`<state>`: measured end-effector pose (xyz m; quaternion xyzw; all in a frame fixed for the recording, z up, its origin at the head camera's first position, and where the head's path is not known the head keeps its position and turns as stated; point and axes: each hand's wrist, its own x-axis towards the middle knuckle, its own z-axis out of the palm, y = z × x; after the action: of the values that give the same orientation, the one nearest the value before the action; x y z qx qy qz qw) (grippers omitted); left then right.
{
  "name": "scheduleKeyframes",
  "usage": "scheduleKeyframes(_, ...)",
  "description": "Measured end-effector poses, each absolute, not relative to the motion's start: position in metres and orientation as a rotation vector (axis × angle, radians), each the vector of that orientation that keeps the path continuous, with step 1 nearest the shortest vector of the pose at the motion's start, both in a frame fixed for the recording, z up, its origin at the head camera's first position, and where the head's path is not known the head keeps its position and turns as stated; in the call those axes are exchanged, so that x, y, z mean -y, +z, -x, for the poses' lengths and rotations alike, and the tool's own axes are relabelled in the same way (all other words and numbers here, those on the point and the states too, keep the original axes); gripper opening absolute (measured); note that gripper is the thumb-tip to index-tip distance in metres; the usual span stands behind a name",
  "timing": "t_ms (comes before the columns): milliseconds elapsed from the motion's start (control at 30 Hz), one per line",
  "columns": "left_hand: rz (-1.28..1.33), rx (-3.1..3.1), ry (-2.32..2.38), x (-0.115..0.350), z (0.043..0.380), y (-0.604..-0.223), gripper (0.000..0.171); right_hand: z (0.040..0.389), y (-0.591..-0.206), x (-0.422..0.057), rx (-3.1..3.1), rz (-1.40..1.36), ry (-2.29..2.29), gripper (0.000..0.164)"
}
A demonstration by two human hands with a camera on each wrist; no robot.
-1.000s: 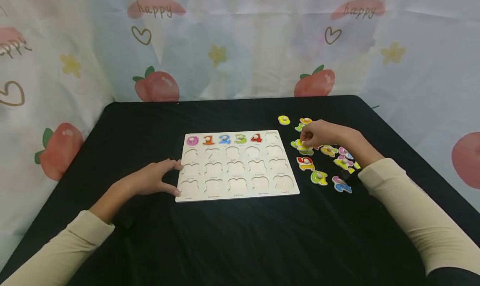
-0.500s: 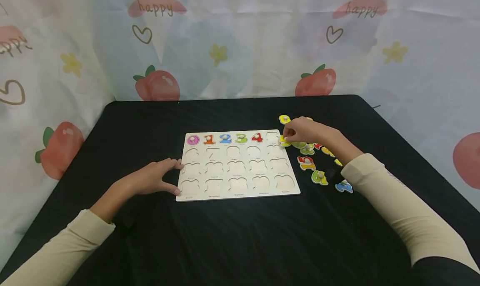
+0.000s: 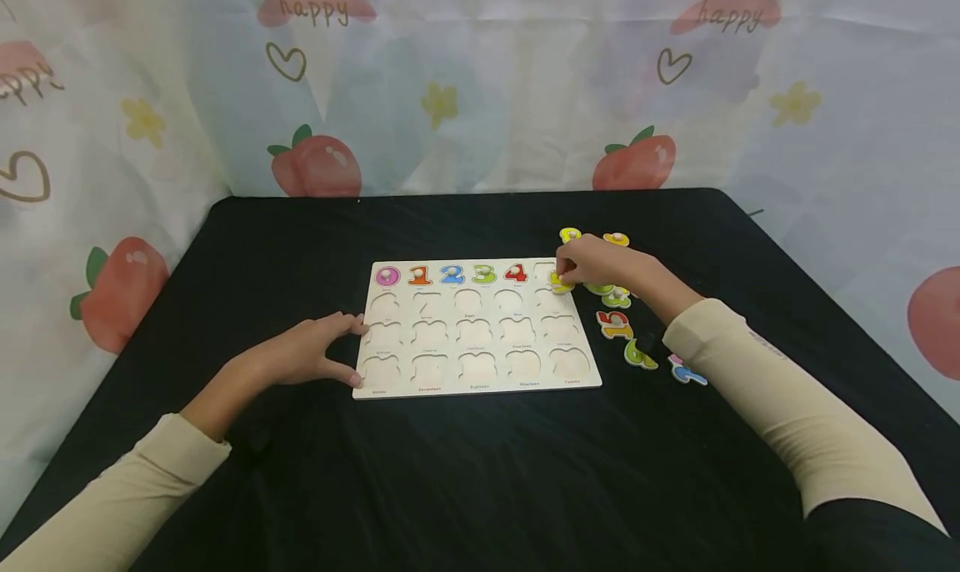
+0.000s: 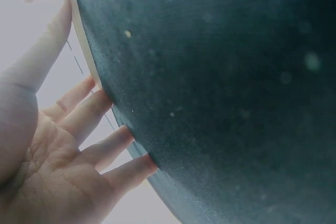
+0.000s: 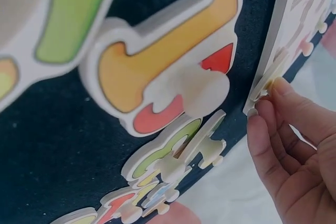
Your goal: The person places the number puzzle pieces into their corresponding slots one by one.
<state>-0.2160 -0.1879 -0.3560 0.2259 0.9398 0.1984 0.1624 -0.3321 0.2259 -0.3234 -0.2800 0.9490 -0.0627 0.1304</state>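
A white number puzzle board (image 3: pixel 450 294) lies flat, with pegged pieces 0 to 4 in its top row and bare recesses below. My left hand (image 3: pixel 300 355) touches the board's left edge with thumb and fingers extended; in the left wrist view its fingertips (image 4: pixel 128 135) rest along that edge. At the top right corner, my right hand (image 3: pixel 603 268) pinches a yellow number piece (image 3: pixel 560 285) over the board, beside the last top-row recess. Fingers partly hide its figure. The right wrist view shows this piece (image 5: pixel 269 80) tilted at the board's edge.
Several loose pieces lie right of the board, among them a red and orange 15 (image 3: pixel 615 324), a green piece (image 3: pixel 640 354) and a blue one (image 3: pixel 686 370). Two yellow pieces lie beyond, one of them a yellow piece (image 3: pixel 570 234). A black cloth (image 3: pixel 450 472) covers the table.
My right hand has moved left from the loose pieces to the board's top right corner, bringing the yellow number piece along. The left hand has stayed at the board's edge.
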Motion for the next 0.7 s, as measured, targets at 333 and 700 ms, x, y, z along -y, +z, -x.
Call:
scheduleKeyframes(333, -0.637, -2.679, 0.564, 0.1869, 0.2158, -0.3554, 0.084, 0.3387, -0.3277, -0.2228, -2.755, 0.784, -0.217, 0.005)
scheduleKeyframes(700, -0.628, -2.671, 0.561, 0.1867, 0.2172, -0.3544, 0.085, 0.3429, -0.3288, -0.2212, -2.812, 0.819, -0.241, 0.005)
